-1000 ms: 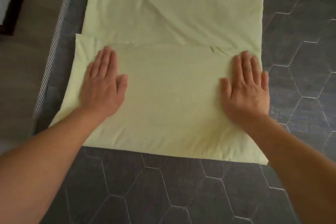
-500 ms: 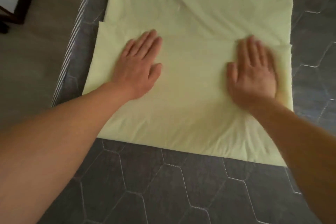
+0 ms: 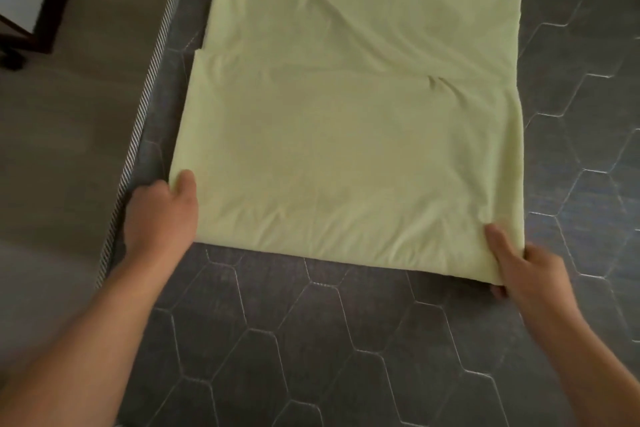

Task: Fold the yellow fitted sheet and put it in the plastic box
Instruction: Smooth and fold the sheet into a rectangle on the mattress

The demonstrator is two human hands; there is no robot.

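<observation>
Gripping the near-left corner of the yellow fitted sheet [image 3: 346, 156], the left hand [image 3: 161, 215] has its thumb laid on top of the cloth and its fingers curled down at the sheet's left edge; whether those fingers reach under the fabric is hard to tell from this angle. Right hand [image 3: 530, 270] pinches the near-right corner, thumb flat on the upper face, fingertips showing beneath the edge. That corner is raised slightly off the bed, with a shadow under it. Both hands are closed on cloth. The sheet lies lengthwise on a dark grey mattress [image 3: 311, 340] quilted in a hexagon stitch pattern, running from the hands away to the far edge of view. Its near part is doubled over: a folded panel sits on top, its far edge crossing the sheet from left to right about midway up, with a small pucker near the right end of that edge. The folded panel juts a little past the layer below on the left side. Far part of the sheet shows soft creases fanning from the middle. Near edge of the sheet is fairly straight, with light wrinkles close to both corners. Bare mattress shows on the near side, between the forearms, and along the right. A striped piping band [image 3: 138, 135] marks the mattress's left border. Beyond it, brown wood-look floor [image 3: 69, 149]. At far left stands a dark-framed piece of furniture [image 3: 52, 10], blurred.
</observation>
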